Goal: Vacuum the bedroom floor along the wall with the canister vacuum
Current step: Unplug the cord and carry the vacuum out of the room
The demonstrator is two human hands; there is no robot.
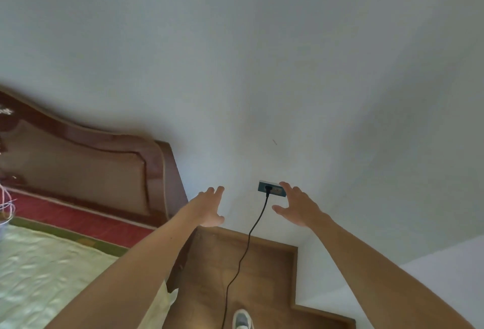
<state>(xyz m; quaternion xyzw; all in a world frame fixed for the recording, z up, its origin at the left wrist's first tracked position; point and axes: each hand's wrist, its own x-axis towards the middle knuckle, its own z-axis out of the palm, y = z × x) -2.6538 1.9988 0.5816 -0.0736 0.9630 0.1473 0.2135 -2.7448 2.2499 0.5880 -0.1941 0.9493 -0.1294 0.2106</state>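
Looks like the power step of the job, not the actual vacuuming yet. Can't say from this whether just plugged in or about to unplug; guessing the first. Biggest thing in shot: plain pale wall (pixel 262 53), with the socket (pixel 278 191) low down on it. Well left of the socket, a brown padded headboard (pixel 86 171) and a light bed cover (pixel 39 276). Below the socket, a strip of wood floor (pixel 269 271) hugging the wall, plus one shoe (pixel 242 319) at the bottom edge. Left hand (pixel 209 208) just left of the socket, fingers spread, holding nothing, clear of the plate. Right hand (pixel 296 205) at the socket's right edge, also spread wide and gripping nothing; fingertips overlapping the plate, touching or not, can't tell. Black cord (pixel 250 234) hanging down from the socket between the two hands, out past the shoe. Plug (pixel 267 188) seated in the socket. No canister vacuum in view, presumably on the far end of the cord, below the frame. Next up, probably: pull both hands back, go find the wand, mind the cord underfoot.
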